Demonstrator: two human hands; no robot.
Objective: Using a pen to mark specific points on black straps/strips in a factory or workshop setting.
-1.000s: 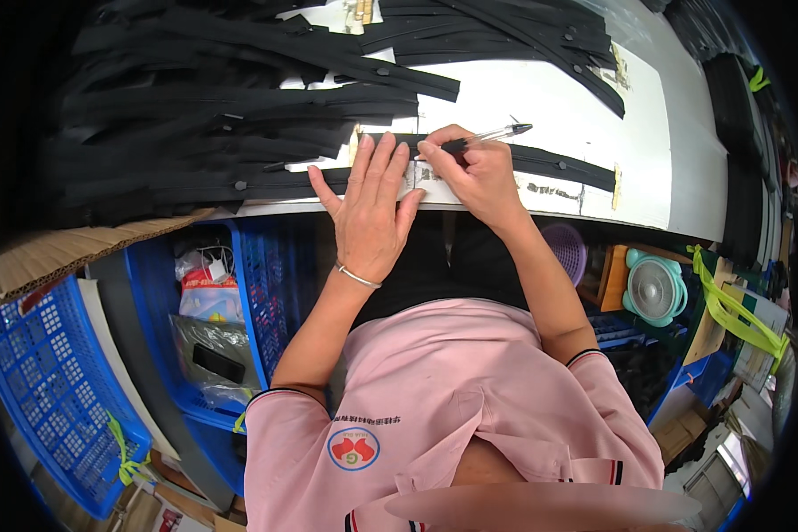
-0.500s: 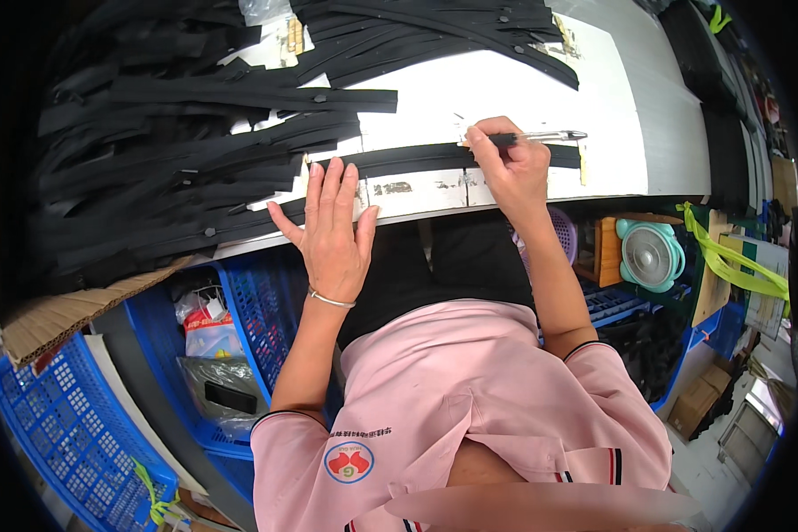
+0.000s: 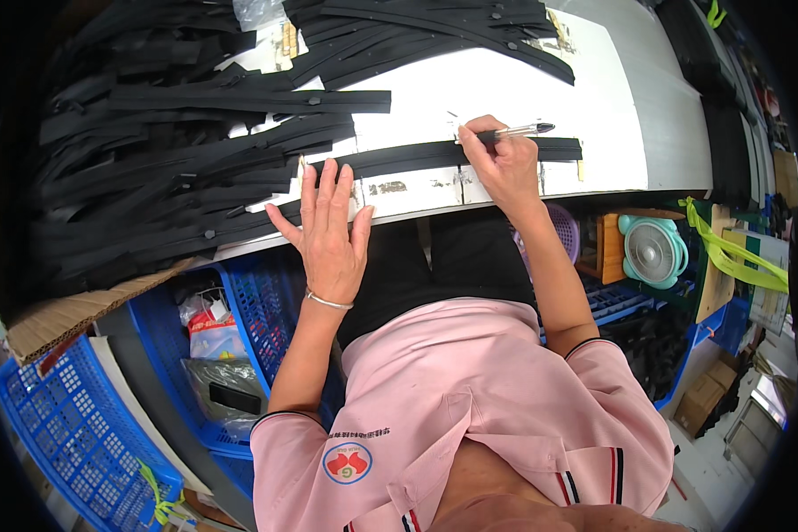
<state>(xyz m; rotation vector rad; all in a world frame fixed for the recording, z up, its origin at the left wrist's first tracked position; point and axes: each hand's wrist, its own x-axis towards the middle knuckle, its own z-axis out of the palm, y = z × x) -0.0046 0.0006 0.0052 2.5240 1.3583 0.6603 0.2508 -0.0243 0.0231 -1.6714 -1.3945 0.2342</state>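
A black zipper strip (image 3: 399, 159) lies flat across the white board (image 3: 594, 111) near the table's front edge. Fingers apart, my left hand (image 3: 331, 235) rests its fingertips on the strip's left end. My right hand (image 3: 504, 168) grips a pen (image 3: 519, 131) with a clear barrel and black grip, its tip pointing left just above the strip. Whether the tip touches anything is hidden by the fingers. Dark marks show on the board below the strip.
Heaps of black zipper strips (image 3: 151, 151) cover the table's left side, and more strips (image 3: 426, 35) lie at the back. Below the front edge are a blue crate (image 3: 257, 310) holding a phone (image 3: 235, 397), and a small turquoise fan (image 3: 654, 253). Cardboard (image 3: 89, 306) juts out at left.
My right hand has shifted slightly left with the pen, which now tilts up more at its far end. My left hand stays on the strip.
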